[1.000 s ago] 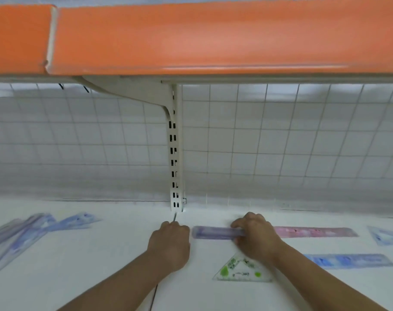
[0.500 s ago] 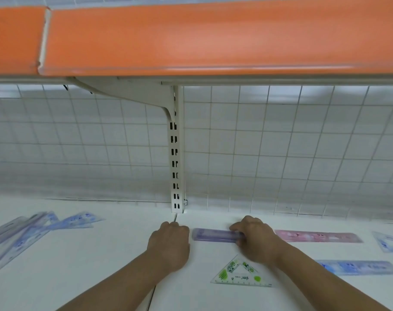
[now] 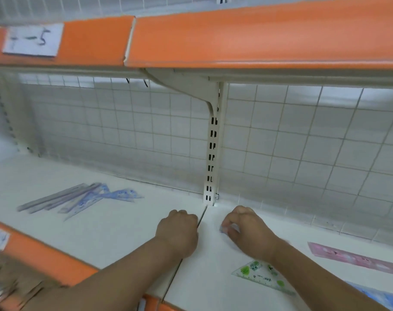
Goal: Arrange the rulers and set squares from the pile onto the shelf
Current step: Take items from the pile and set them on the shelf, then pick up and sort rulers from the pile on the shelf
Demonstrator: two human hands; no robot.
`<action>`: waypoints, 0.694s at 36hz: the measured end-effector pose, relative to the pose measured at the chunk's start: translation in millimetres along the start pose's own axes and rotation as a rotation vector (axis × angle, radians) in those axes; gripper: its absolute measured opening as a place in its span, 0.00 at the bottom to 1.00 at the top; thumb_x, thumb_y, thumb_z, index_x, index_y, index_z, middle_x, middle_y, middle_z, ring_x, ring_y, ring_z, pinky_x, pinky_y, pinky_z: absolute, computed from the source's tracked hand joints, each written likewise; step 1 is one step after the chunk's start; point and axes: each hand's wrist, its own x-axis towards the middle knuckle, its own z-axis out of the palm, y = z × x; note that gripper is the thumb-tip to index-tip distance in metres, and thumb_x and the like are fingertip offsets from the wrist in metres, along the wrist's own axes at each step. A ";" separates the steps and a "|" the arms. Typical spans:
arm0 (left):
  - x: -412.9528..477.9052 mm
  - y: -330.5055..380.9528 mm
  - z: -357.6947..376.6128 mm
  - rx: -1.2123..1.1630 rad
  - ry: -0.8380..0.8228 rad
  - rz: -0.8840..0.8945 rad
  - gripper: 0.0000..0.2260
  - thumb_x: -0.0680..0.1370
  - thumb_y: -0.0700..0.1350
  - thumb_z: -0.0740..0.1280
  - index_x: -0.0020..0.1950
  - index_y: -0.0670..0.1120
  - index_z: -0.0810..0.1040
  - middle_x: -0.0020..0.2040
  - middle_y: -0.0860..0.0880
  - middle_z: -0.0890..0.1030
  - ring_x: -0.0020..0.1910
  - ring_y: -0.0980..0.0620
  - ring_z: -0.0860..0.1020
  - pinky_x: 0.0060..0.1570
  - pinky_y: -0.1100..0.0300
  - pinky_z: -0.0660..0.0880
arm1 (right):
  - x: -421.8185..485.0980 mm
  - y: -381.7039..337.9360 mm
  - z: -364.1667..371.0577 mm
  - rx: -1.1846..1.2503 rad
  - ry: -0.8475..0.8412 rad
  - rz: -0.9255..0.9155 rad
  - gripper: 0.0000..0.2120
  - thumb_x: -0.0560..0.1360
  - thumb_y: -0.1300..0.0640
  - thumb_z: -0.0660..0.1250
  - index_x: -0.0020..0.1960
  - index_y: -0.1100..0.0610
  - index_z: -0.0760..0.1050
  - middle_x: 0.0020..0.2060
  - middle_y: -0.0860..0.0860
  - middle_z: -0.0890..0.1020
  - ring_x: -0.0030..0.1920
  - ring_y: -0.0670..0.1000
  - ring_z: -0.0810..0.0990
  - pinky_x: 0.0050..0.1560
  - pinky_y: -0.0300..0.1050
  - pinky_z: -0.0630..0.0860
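My right hand (image 3: pixel 249 232) lies on the white shelf (image 3: pixel 114 230) with its fingers curled round the left end of a purple ruler (image 3: pixel 227 228); the hand hides most of that ruler. My left hand (image 3: pixel 177 232) rests curled on the shelf just left of the seam and holds nothing. A clear set square with green spots (image 3: pixel 261 277) lies under my right forearm. A pink ruler (image 3: pixel 357 258) lies to the right and a blue ruler (image 3: pixel 379 296) at the lower right edge. The pile of bluish rulers and set squares (image 3: pixel 78 199) lies at the far left.
An orange-edged upper shelf (image 3: pixel 236 34) hangs overhead, carrying a paper label (image 3: pixel 32 40). A slotted white upright (image 3: pixel 212 158) and a wire grid back panel (image 3: pixel 303 153) close the rear. The orange front lip (image 3: pixel 40 254) runs at the lower left.
The view has swung left and tilted. My right hand now covers nearly all of the purple ruler, which has shifted left away from the pink one. My left hand stays put.
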 end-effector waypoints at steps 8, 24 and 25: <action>-32.9 -49.5 -8.6 -0.047 0.039 -0.180 0.13 0.80 0.45 0.58 0.64 0.46 0.72 0.61 0.45 0.73 0.62 0.46 0.70 0.55 0.55 0.70 | 23.0 -44.6 22.2 0.027 -0.075 -0.147 0.07 0.78 0.53 0.62 0.52 0.50 0.78 0.49 0.47 0.75 0.55 0.48 0.71 0.58 0.41 0.68; -118.0 -214.2 -33.2 -0.030 0.097 -0.289 0.13 0.80 0.45 0.59 0.64 0.45 0.72 0.61 0.44 0.73 0.62 0.44 0.69 0.56 0.53 0.70 | 66.3 -208.6 77.6 0.030 -0.084 -0.230 0.13 0.78 0.50 0.61 0.62 0.50 0.73 0.50 0.45 0.71 0.59 0.48 0.70 0.60 0.40 0.68; -123.2 -227.0 -35.4 -0.026 0.099 -0.287 0.14 0.80 0.45 0.59 0.64 0.45 0.72 0.61 0.44 0.72 0.62 0.44 0.69 0.56 0.53 0.70 | 68.3 -220.6 81.6 0.030 -0.079 -0.226 0.13 0.78 0.50 0.61 0.62 0.50 0.73 0.51 0.45 0.71 0.59 0.48 0.70 0.60 0.40 0.68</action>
